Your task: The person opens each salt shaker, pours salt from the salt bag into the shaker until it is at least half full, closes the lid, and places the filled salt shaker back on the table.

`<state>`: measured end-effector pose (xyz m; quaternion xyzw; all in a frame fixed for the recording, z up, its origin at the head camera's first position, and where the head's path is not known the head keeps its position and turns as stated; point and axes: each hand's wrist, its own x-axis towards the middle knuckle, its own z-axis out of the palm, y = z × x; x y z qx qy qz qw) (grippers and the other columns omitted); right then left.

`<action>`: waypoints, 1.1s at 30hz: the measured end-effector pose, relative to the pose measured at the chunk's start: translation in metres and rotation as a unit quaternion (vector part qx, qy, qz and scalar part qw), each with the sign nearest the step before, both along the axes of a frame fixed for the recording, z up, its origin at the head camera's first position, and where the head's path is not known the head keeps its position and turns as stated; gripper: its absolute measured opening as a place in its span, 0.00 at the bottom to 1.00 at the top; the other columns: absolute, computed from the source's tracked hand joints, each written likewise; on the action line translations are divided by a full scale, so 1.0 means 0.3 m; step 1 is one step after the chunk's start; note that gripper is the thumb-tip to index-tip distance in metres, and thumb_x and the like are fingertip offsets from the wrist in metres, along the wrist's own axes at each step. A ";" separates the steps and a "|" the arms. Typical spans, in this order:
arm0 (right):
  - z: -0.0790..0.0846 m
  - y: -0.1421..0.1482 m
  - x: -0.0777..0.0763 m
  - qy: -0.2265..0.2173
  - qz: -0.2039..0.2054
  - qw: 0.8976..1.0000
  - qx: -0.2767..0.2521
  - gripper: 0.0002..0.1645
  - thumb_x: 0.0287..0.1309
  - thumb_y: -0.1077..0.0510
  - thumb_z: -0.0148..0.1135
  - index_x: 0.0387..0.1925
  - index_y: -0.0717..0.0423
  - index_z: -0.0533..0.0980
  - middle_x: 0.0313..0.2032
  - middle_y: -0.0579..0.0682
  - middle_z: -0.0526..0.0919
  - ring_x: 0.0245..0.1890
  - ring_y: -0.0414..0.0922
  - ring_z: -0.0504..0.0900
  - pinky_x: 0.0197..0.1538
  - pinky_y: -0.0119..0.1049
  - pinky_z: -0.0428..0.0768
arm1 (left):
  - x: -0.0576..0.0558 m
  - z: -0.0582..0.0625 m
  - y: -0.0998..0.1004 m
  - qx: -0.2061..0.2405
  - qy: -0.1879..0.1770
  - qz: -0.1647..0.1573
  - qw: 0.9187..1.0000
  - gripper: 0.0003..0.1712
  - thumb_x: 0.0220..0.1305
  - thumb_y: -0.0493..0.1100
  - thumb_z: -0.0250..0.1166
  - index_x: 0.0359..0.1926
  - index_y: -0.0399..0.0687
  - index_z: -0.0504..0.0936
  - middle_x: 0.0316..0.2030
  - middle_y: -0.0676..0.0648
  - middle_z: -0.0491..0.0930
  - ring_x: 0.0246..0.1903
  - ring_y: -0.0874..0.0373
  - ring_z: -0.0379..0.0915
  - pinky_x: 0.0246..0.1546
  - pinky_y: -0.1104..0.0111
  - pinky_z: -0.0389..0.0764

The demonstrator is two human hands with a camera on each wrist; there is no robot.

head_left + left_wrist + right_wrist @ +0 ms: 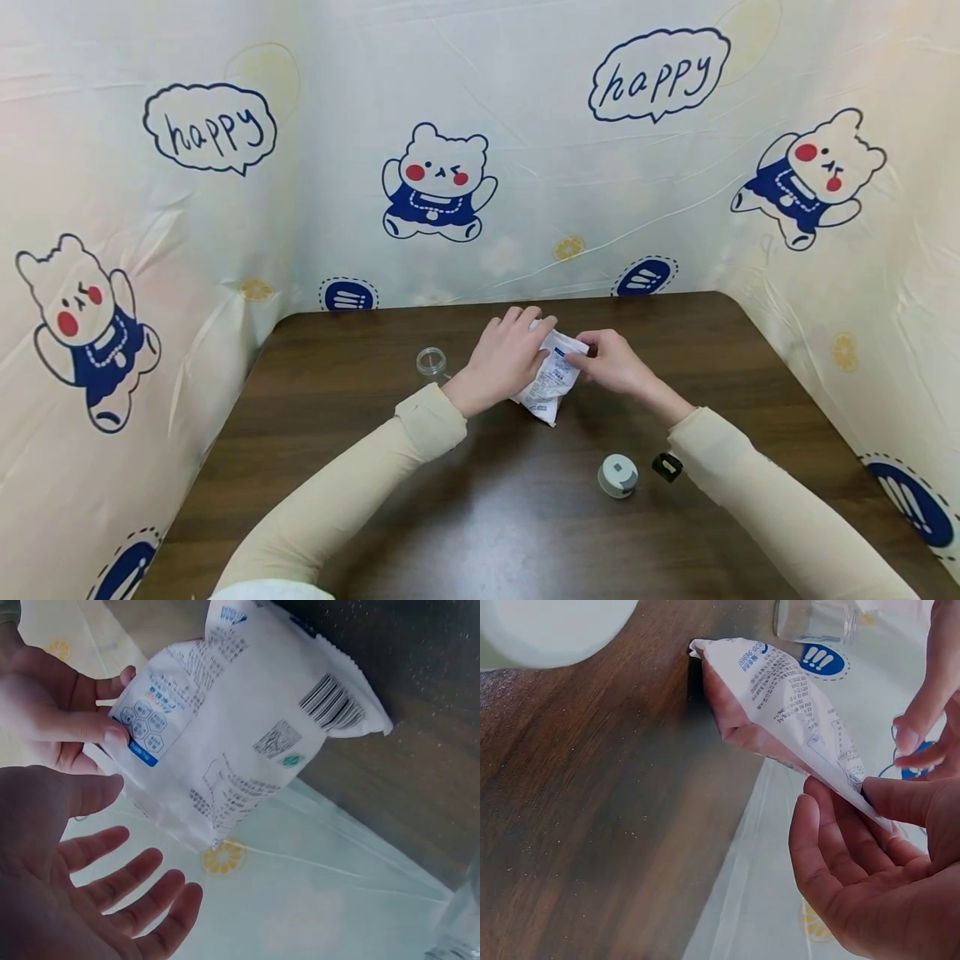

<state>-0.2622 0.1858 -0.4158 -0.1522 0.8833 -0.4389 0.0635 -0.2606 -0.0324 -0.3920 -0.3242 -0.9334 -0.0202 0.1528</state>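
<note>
A white printed packet (555,379) is held over the far middle of the table, slanting, with one corner pointing down. My right hand (611,362) pinches its upper edge between thumb and fingers. In the left wrist view the packet (240,712) shows a barcode and blue print; the right wrist view shows its pink side (731,712). My left hand (506,354) is beside the packet's upper end, overlapping it in the head view. Its fingers (135,892) are spread and slightly bent, with nothing between them, and the thumb is close to the packet's edge.
Left of the packet stands a clear glass jar (431,360), partly behind my left wrist. A round white lid (618,476) lies on the brown table (495,533) near my right forearm, with a small black object (667,467) beside it. Patterned cloth surrounds the table.
</note>
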 end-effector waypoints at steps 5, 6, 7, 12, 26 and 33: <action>0.009 -0.011 0.009 0.019 0.010 1.000 0.013 0.08 0.71 0.62 0.67 0.46 0.63 0.84 0.37 0.55 0.87 0.29 0.48 0.81 0.33 0.39 0.84 | -0.014 0.016 0.010 -0.016 -0.007 -0.012 1.000 0.25 0.75 0.51 0.66 0.69 0.55 0.79 0.65 0.45 0.76 0.62 0.48 0.71 0.54 0.55 0.80; 0.012 -0.014 0.011 0.022 0.013 1.000 0.014 0.07 0.71 0.62 0.67 0.46 0.63 0.84 0.37 0.55 0.86 0.29 0.49 0.81 0.33 0.40 0.83 | -0.017 0.019 0.013 -0.019 -0.009 -0.013 1.000 0.24 0.75 0.51 0.65 0.69 0.56 0.80 0.64 0.45 0.76 0.62 0.48 0.71 0.54 0.54 0.80; 0.015 -0.015 0.013 0.025 0.014 0.999 0.014 0.07 0.71 0.62 0.68 0.45 0.63 0.84 0.36 0.55 0.86 0.29 0.49 0.81 0.33 0.40 0.83 | -0.019 0.021 0.014 -0.021 -0.011 -0.014 1.000 0.23 0.76 0.51 0.65 0.68 0.56 0.80 0.64 0.45 0.77 0.62 0.48 0.71 0.55 0.54 0.79; 0.022 -0.023 0.020 0.032 0.026 0.999 0.014 0.06 0.71 0.62 0.68 0.44 0.62 0.84 0.35 0.53 0.85 0.30 0.49 0.80 0.33 0.40 0.83 | -0.028 0.031 0.017 -0.038 -0.020 -0.008 0.999 0.19 0.75 0.50 0.66 0.64 0.56 0.84 0.62 0.47 0.78 0.61 0.49 0.71 0.57 0.54 0.78; 0.023 -0.028 0.038 0.050 0.038 0.998 0.020 0.04 0.70 0.62 0.68 0.39 0.60 0.83 0.28 0.50 0.81 0.28 0.48 0.77 0.29 0.36 0.75 | -0.048 0.027 0.016 -0.007 -0.073 -0.029 0.997 0.11 0.74 0.45 0.68 0.54 0.56 0.89 0.56 0.51 0.83 0.57 0.51 0.74 0.55 0.55 0.76; 0.003 -0.023 0.042 0.027 0.062 0.998 0.011 0.09 0.69 0.59 0.69 0.45 0.61 0.83 0.34 0.51 0.84 0.31 0.47 0.79 0.32 0.37 0.78 | -0.040 0.034 0.014 -0.001 -0.064 -0.032 0.997 0.09 0.74 0.46 0.68 0.51 0.57 0.90 0.54 0.52 0.84 0.56 0.52 0.75 0.56 0.55 0.76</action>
